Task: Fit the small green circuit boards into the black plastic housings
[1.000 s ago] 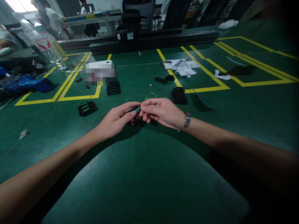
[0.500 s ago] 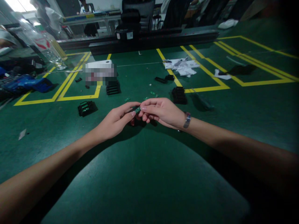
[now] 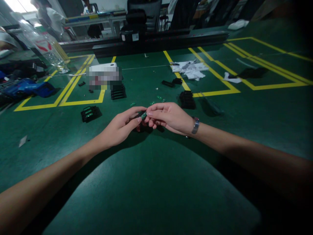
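Observation:
A small green circuit board (image 3: 143, 115) is pinched between my two hands just above the table. My left hand (image 3: 123, 125) closes thumb and forefinger on its near left end; something dark, perhaps a black plastic housing, shows behind it, partly hidden. With thumb and fingertips, my right hand (image 3: 168, 117) grips the right end of the board, and a metal-look bracelet sits on that wrist. Several loose green circuit boards (image 3: 159, 97) lie just beyond my fingers. Left of my hands stands a black plastic holder (image 3: 89, 113) with green boards in it.
Black slotted parts stand stacked at the left (image 3: 118, 92) and the right (image 3: 187, 99). Crumpled white paper (image 3: 190, 69) and a white device (image 3: 102, 67) lie farther back. Clear bottles (image 3: 46, 49) and a blue tool (image 3: 36, 88) are at left. A black rail (image 3: 158, 41) crosses behind.

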The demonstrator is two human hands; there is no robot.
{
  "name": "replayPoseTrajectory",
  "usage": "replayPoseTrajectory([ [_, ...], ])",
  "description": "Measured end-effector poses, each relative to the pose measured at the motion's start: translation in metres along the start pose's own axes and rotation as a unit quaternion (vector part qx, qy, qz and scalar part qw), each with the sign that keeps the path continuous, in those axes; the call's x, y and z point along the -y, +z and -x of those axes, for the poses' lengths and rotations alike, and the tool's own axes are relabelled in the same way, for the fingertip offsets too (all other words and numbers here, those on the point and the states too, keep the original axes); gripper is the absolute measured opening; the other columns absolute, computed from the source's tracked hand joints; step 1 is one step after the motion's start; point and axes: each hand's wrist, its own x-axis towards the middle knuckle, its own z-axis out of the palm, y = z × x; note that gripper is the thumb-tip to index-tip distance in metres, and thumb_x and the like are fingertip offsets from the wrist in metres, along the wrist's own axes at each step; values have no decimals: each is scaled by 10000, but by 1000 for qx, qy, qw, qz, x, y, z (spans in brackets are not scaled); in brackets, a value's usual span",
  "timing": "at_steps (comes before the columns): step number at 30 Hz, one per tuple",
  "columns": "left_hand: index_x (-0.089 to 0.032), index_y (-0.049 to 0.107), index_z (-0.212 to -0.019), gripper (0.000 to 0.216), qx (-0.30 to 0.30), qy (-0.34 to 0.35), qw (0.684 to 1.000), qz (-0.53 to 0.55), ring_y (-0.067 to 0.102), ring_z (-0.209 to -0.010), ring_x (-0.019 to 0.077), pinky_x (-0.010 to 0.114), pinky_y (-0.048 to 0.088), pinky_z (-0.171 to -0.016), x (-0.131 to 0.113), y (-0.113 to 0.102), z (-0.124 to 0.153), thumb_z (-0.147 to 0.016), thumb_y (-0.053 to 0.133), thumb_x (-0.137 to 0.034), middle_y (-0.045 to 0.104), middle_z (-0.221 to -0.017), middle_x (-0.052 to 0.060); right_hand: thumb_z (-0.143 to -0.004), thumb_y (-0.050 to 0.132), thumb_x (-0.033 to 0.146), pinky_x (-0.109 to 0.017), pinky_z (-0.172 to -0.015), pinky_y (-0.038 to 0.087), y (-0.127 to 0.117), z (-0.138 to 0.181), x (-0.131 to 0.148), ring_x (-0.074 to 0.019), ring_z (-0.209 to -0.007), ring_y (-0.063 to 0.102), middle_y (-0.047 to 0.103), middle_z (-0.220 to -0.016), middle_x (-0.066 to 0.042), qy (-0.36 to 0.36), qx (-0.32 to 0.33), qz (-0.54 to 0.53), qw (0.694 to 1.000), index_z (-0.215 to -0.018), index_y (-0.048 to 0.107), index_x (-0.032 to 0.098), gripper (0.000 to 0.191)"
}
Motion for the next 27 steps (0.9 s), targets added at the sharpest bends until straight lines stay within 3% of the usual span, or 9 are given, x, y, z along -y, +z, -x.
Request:
replayPoseTrajectory([
  [27, -182, 570, -1355, 367, -12, 3, 1000, -16, 653, -782, 132, 230, 536, -698, -5, 3, 0, -1025, 529, -339, 699, -950, 45, -796, 800, 230, -198, -549, 545, 2, 1, 1, -122, -638, 689, 734, -745, -65, -2, 7, 18, 1000, -828, 685, 120, 162],
])
